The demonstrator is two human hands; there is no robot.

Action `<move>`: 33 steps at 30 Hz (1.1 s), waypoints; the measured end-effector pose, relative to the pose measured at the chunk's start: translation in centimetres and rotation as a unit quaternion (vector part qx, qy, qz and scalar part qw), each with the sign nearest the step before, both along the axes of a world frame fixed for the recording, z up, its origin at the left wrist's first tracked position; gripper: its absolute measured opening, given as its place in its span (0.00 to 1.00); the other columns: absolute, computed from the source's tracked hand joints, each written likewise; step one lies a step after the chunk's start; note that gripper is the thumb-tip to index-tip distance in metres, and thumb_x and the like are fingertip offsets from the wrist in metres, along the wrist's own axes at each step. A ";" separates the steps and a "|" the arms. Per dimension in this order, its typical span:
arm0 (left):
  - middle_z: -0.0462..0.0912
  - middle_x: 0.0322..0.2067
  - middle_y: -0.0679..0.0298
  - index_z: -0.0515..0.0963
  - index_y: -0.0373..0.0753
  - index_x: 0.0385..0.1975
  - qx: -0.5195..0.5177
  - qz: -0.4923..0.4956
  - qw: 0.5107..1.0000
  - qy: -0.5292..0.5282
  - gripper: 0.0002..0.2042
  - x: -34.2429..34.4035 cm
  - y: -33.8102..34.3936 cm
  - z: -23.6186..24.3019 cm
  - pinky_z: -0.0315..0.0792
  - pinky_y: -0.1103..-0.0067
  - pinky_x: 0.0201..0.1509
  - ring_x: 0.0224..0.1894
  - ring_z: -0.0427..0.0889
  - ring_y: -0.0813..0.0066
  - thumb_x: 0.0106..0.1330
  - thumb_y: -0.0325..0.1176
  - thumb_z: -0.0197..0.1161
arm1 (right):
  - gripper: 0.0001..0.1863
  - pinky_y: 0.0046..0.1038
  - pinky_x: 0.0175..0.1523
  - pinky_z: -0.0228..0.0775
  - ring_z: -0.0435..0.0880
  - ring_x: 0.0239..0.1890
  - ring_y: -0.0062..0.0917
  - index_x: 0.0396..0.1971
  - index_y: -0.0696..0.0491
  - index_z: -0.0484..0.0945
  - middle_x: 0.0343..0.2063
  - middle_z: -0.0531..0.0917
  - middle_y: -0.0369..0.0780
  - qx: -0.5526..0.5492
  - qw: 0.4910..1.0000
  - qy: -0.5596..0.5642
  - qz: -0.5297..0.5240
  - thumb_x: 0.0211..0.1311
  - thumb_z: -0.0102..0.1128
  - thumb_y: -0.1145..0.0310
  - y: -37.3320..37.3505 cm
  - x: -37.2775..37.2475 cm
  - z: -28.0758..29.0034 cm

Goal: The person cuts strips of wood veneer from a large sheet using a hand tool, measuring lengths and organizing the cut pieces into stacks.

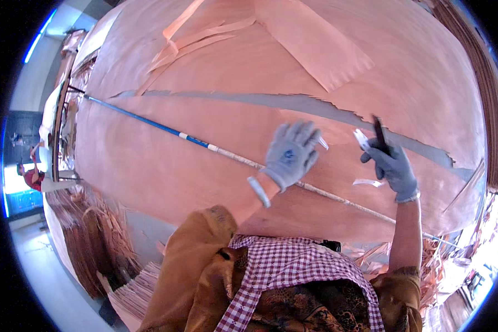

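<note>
Broad sheets of pinkish wood veneer (166, 160) lie before me, split by a long ragged gap (293, 102) with grey showing through. My left hand (292, 155), in a grey glove, is spread palm down over the near sheet. A small white strip (323, 143) is at its fingertips; I cannot tell if it is stuck to them. My right hand (393, 169), in a darker grey glove, closes around a narrow black tool (379, 131), blurred, its kind unclear. Another white strip (361, 138) shows by its fingers. A third white strip (368, 182) lies beside that hand.
A long blue and white pole (155, 124) crosses the sheet diagonally, passing under my left wrist. Loose veneer strips (205, 39) and a wider piece (315, 44) lie on the far side. Veneer stacks (88, 238) stand at left. A person in red (34, 176) is far left.
</note>
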State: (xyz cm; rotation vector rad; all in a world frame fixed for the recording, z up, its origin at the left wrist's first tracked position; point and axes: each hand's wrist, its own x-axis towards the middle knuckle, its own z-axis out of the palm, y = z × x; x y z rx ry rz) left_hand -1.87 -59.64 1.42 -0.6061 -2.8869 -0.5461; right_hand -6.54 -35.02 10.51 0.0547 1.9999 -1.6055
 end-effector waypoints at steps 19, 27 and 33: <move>0.71 0.53 0.54 0.69 0.36 0.54 0.012 0.132 0.989 0.061 0.24 0.6 -4.5 -2.6 0.57 0.60 0.62 0.57 0.67 0.57 0.60 0.41 0.55 | 0.08 0.23 0.20 0.64 0.73 0.17 0.21 0.31 0.58 0.70 0.19 0.76 0.38 0.040 0.970 -0.012 0.240 0.56 0.54 0.69 -15.2 -7.6 -8.4; 0.73 0.50 0.58 0.71 0.44 0.53 -0.073 0.104 0.992 0.003 0.22 -0.7 -5.2 -0.8 0.60 0.62 0.57 0.55 0.68 0.60 0.60 0.44 0.54 | 0.11 0.28 0.23 0.71 0.80 0.17 0.28 0.27 0.61 0.75 0.16 0.79 0.43 0.266 0.921 0.061 0.277 0.54 0.54 0.66 -13.7 -6.7 -6.4; 0.74 0.46 0.62 0.72 0.46 0.50 -0.117 0.075 0.988 0.068 0.20 -0.6 -5.5 -2.2 0.62 0.64 0.52 0.52 0.70 0.63 0.57 0.45 0.55 | 0.14 0.20 0.20 0.68 0.77 0.16 0.16 0.31 0.56 0.77 0.17 0.79 0.36 0.121 0.955 0.064 0.262 0.58 0.56 0.59 -14.4 -1.6 -2.2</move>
